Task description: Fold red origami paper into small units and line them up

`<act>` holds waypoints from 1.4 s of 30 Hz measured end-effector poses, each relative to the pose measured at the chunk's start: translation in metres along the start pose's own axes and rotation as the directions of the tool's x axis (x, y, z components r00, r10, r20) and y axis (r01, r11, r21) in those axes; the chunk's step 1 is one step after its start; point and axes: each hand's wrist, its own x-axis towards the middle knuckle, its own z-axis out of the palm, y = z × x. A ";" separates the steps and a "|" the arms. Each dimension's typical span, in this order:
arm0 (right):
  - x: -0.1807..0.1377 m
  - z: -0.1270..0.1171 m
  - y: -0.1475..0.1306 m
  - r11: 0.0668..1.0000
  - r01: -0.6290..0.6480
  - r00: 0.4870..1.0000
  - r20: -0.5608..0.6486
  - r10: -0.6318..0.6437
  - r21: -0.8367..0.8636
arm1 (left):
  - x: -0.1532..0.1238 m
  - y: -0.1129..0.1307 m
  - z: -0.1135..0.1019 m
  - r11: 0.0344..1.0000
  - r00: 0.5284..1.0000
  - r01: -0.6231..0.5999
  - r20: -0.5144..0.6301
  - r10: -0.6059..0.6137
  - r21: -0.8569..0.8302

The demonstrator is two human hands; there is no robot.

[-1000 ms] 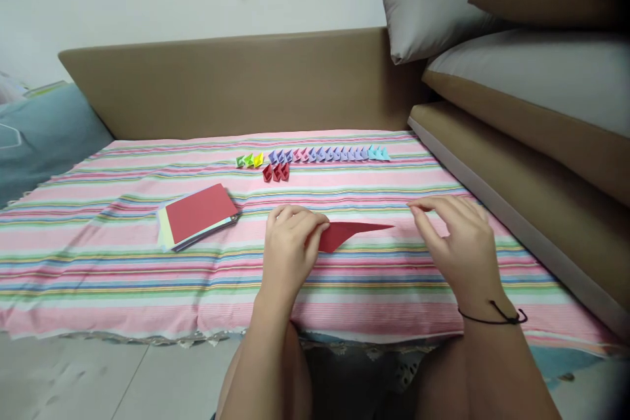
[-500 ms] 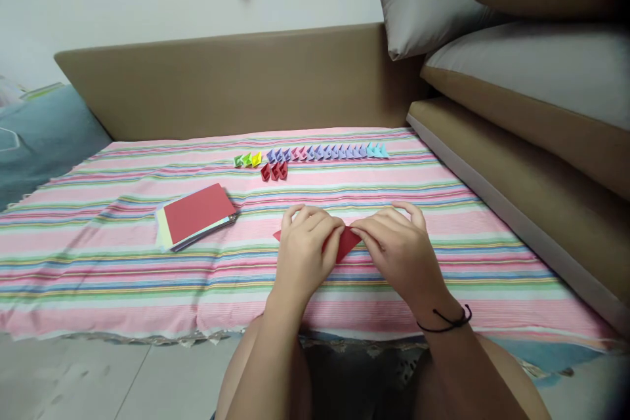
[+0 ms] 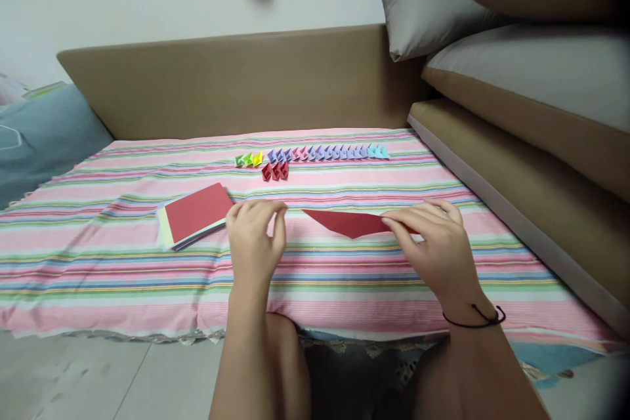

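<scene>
A folded piece of red paper (image 3: 347, 222) is held above the striped cloth by its right end. My right hand (image 3: 430, 239) pinches that end between thumb and fingers, a dark cord bracelet around the wrist. To the left, my left hand (image 3: 256, 233) has thumb and fingertips pressed together. A small gap shows between these fingertips and the paper's pointed left end, and I see nothing in them. Beyond both hands stand several small dark red folded paper pieces (image 3: 275, 172) in a short row.
Behind the red pieces runs a long row of purple, pink and blue folded pieces (image 3: 327, 153), with green and yellow ones (image 3: 249, 159) at its left. A stack of coloured paper (image 3: 197, 211) lies left on the striped cloth (image 3: 123, 275). Grey-brown cushions (image 3: 531, 72) are piled at right.
My hands have moved apart, the left one leftward and off the paper. The right hand has shifted right with the red paper, which now shows as a longer, flatter shape.
</scene>
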 end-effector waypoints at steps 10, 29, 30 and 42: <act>-0.001 0.020 -0.014 0.336 -0.652 0.735 0.458 0.499 0.680 | -0.006 0.036 0.026 0.172 0.701 0.703 0.634 -0.326 -0.690; -0.006 0.037 -0.030 0.397 -0.614 0.784 0.587 0.203 0.683 | -0.009 0.037 0.034 0.172 0.650 0.712 0.546 -0.529 -0.681; -0.006 0.037 -0.031 0.330 -0.634 0.772 0.599 0.214 0.699 | -0.009 0.036 0.035 0.178 0.659 0.704 0.539 -0.525 -0.687; -0.009 0.040 -0.015 0.172 -0.639 0.729 0.517 0.449 0.750 | -0.006 0.031 0.019 0.301 0.719 0.695 0.626 -0.302 -0.653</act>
